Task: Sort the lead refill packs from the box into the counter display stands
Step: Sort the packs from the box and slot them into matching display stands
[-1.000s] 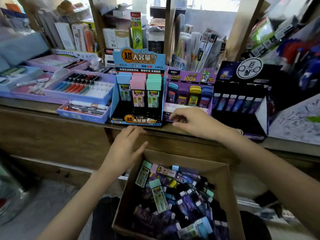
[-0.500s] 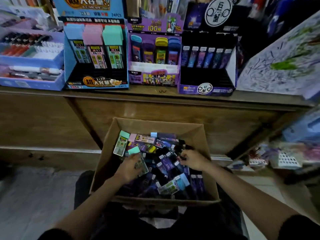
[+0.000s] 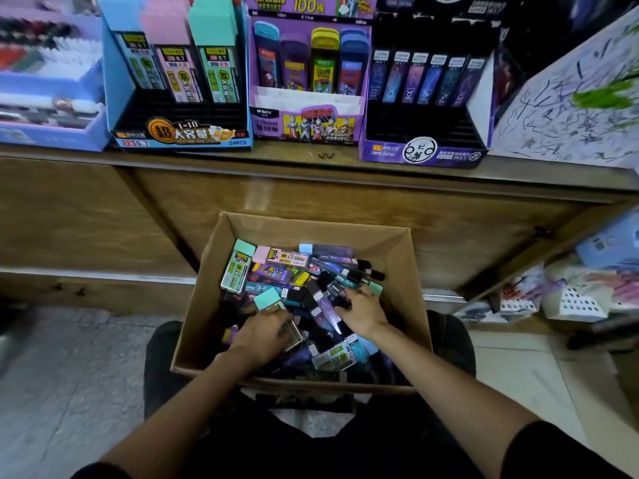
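Note:
A cardboard box (image 3: 401, 271) on my lap holds several mixed lead refill packs (image 3: 287, 261). My left hand (image 3: 259, 335) is in the box and grips a wide teal-capped pack (image 3: 268, 299). Beside it, my right hand (image 3: 361, 311) reaches into the pile, its fingers curled on a slim dark purple pack (image 3: 326, 311). Three stands sit on the wooden counter (image 3: 311, 174) above. The blue stand (image 3: 179, 134) holds wide blue, pink and teal packs. The purple stand (image 3: 307, 127) holds coloured cases, and the black stand (image 3: 423, 152) holds slim dark packs.
Blue and purple trays of pens (image 3: 48, 98) stand on the counter at the left. A scribbled test sheet (image 3: 570, 108) leans at the right. Low shelves of stationery (image 3: 587, 292) lie at the right, near the floor. The wooden counter front rises just behind the box.
Both hands came down from the counter edge into the box. The view dropped and moved closer. My left hand took hold of the teal-capped pack.

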Motion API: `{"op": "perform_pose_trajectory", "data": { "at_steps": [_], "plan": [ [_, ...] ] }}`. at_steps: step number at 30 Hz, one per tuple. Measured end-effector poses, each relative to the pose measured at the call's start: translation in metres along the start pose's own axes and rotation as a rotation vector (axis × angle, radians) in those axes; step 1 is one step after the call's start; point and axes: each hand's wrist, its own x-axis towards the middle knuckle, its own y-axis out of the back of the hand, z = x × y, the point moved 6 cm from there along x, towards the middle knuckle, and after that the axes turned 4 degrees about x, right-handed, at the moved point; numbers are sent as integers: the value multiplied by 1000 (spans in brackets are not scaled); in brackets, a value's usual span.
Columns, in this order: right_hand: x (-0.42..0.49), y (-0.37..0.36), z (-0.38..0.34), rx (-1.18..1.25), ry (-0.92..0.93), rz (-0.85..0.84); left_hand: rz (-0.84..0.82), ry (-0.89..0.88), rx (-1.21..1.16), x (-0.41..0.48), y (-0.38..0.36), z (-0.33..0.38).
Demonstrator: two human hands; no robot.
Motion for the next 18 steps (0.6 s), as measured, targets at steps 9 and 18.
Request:
{"op": "perform_pose_trajectory", "data": {
  "at_steps": [9, 18],
  "plan": [
    [17, -1, 11, 182, -46, 1, -13, 465, -825, 35, -28, 32],
    [30, -1, 13, 311, -89, -66, 15, 582, -847, 52, -41, 38]
  ]
}}
